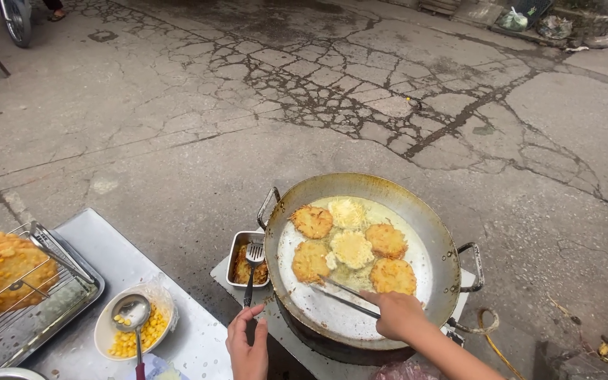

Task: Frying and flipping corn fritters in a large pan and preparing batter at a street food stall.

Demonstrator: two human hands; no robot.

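The one camera sits on my head and looks down and forward over my stall. My hands enter from the bottom edge, close to the lens. The pan (297, 190) lies just below centre, near; the table (100, 239) fills the lower left corner. Cracked pavement (388, 91) stretches far across the upper half.
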